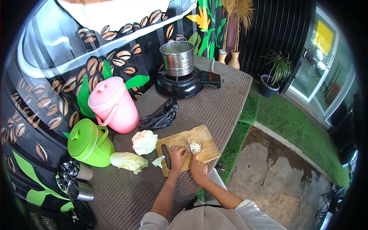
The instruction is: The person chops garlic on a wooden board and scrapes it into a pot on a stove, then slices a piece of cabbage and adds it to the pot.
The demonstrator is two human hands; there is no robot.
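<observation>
One rectangular wooden board (210, 148) under heaped pale shreds (195, 147).

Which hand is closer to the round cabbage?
Left: the left hand is right of the round cabbage, over the cutting board; the right hand is farther right, beyond it.

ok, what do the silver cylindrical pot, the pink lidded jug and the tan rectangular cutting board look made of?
Silver cylindrical pot: metal, likely stainless steel; shiny, with bright reflective streaks.
Pink lidded jug: probably plastic; smooth, slightly glossy, moulded-looking handle.
Tan rectangular cutting board: most likely wood; matte-looking, with uneven brown tones, though bamboo can't be ruled out.
</observation>
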